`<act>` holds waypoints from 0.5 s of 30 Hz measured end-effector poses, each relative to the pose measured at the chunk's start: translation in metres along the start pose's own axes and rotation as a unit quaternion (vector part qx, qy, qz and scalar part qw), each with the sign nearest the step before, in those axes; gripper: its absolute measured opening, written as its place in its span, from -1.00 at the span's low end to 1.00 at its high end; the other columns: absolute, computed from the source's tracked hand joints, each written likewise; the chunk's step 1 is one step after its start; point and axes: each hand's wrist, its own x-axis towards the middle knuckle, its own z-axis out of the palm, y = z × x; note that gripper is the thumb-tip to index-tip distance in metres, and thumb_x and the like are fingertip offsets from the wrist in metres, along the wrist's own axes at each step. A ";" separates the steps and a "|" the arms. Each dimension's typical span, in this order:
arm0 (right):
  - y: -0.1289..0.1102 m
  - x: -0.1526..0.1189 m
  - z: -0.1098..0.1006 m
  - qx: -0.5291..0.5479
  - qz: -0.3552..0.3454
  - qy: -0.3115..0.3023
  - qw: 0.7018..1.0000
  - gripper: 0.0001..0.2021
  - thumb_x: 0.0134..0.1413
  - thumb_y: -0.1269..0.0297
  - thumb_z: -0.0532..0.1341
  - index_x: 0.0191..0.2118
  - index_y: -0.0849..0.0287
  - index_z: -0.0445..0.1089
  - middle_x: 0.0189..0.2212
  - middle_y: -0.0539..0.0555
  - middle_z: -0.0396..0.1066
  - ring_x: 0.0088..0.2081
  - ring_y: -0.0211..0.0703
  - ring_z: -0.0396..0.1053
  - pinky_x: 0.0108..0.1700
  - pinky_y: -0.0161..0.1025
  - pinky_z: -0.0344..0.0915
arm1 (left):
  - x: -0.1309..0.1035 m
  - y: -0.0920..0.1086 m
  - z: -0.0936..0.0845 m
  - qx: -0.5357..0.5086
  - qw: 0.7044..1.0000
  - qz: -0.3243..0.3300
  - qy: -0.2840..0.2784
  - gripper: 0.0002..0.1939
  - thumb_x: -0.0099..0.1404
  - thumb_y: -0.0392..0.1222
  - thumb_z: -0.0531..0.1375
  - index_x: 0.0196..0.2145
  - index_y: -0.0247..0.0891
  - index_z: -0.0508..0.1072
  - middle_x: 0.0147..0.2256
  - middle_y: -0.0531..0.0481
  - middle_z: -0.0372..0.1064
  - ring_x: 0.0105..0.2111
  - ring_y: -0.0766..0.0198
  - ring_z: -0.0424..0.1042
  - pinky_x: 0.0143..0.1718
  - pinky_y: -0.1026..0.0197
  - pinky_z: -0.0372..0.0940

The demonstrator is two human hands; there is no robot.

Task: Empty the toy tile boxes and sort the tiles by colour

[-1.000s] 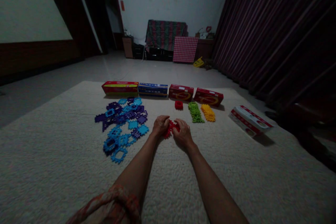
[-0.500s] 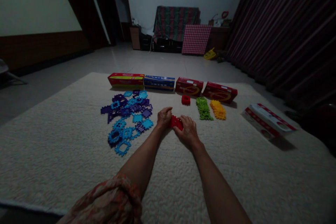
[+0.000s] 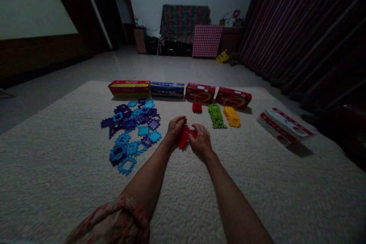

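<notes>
Red interlocking tiles (image 3: 182, 140) with toothed edges are between my two hands, low over the quilted mat. My left hand (image 3: 175, 127) curls round their left side, fingers bent. My right hand (image 3: 201, 139) grips their right edge between thumb and fingers. How many red tiles are held I cannot tell. Just beyond lies a small red stack (image 3: 197, 107) of the same kind. A green stack (image 3: 216, 116) and a yellow stack (image 3: 231, 117) of tiles lie to its right. Blue and purple tiles (image 3: 131, 122) are strewn in a loose heap left of my hands.
Behind the tiles stand a red-and-yellow box (image 3: 130, 89), a blue box (image 3: 167, 90) and two dark red boxes (image 3: 200, 92) in a row. A white-and-red box (image 3: 286, 126) sits at the right. The quilted mat (image 3: 177, 198) covers the floor.
The red tiles between my hands have turned, showing more of their toothed face on the near side. My hands stay close together. The whole view has shifted slightly.
</notes>
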 end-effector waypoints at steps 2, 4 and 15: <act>0.000 0.000 -0.001 0.000 0.000 -0.011 1.000 -0.56 0.06 0.30 0.20 0.09 0.20 0.38 0.09 0.28 0.42 0.15 0.14 0.31 0.23 0.15 0.19 | 0.000 0.001 -0.001 -0.004 1.000 -0.005 -0.005 -0.68 0.02 -0.12 0.31 -0.24 -0.28 0.55 -0.28 -0.10 0.55 -0.29 0.23 0.51 -0.18 0.16 0.40; 0.003 0.002 -0.004 0.008 -0.009 -0.027 1.000 -0.51 0.02 0.31 0.22 0.12 0.22 0.36 0.13 0.29 0.39 0.18 0.14 0.30 0.25 0.15 0.18 | 0.000 0.002 -0.002 -0.016 1.000 -0.013 -0.011 -0.65 -0.01 -0.11 0.32 -0.23 -0.28 0.55 -0.28 -0.09 0.55 -0.28 0.23 0.51 -0.16 0.16 0.38; 0.022 -0.001 -0.028 -0.001 -0.030 -0.050 0.998 -0.43 -0.02 0.20 0.27 0.16 0.22 0.37 0.16 0.29 0.37 0.21 0.15 0.29 0.30 0.10 0.20 | 0.003 0.004 -0.002 -0.003 1.000 -0.013 0.027 -0.61 -0.05 -0.09 0.25 -0.23 -0.28 0.52 -0.30 -0.08 0.53 -0.28 0.21 0.48 -0.19 0.14 0.36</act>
